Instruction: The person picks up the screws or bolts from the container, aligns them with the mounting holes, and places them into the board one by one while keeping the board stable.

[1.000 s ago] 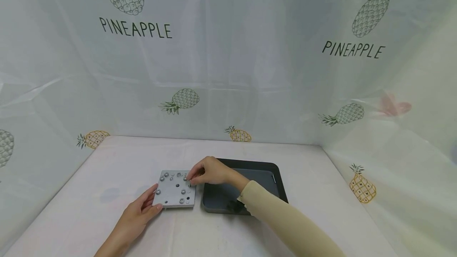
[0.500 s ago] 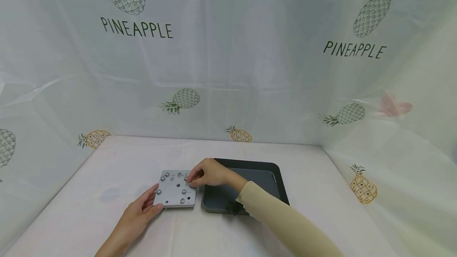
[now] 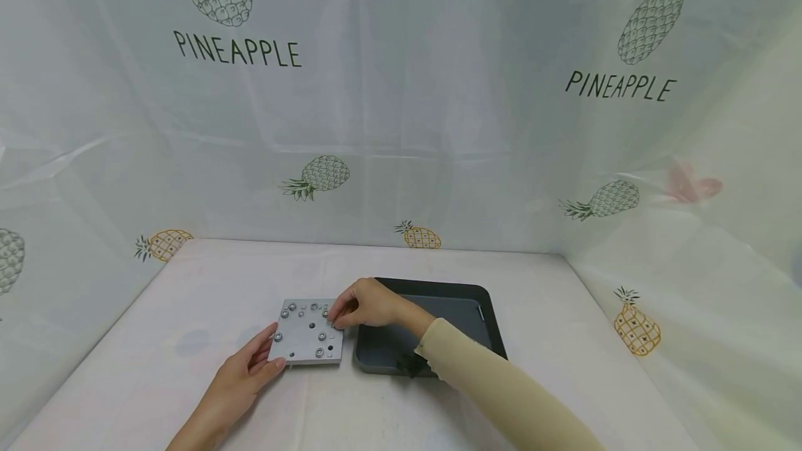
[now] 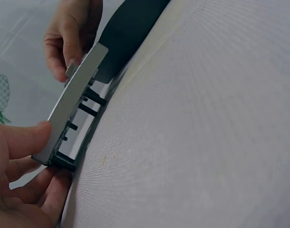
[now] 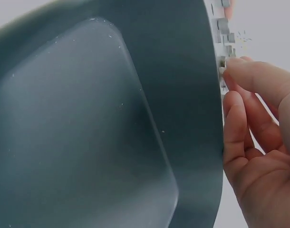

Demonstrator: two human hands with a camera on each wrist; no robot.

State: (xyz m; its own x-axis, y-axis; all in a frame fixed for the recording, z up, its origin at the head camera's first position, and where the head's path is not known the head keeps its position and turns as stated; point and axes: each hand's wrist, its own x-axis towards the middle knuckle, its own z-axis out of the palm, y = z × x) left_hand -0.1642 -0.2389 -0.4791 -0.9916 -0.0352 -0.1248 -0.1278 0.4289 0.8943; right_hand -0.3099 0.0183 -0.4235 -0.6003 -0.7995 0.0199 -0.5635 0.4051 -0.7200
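Observation:
A flat silver metal plate (image 3: 301, 334) with holes and several socket-head bolts (image 3: 319, 353) stands over the table. Dark bolt shanks (image 4: 95, 96) stick out from its underside in the left wrist view. My left hand (image 3: 241, 371) grips the plate's near left corner, thumb on the front edge and fingers along the left side and below. At the plate's right edge, thumb and fingertips of my right hand (image 3: 370, 303) pinch the head of a bolt (image 5: 223, 62), mostly covered by the fingers. The right wrist view shows the other fingers curled beside the plate.
A dark grey tray (image 3: 460, 290) lies just right of the plate, under my right forearm. A thin silver piece (image 3: 481, 313) is near its right wall. A small black object (image 3: 410, 365) shows beneath my right wrist. Behind the table hangs a pineapple-print curtain (image 3: 401, 89).
My right hand has shifted down very slightly, and its fingertips now cover more of the bolt at the plate's right edge. The left hand and the plate stay in place.

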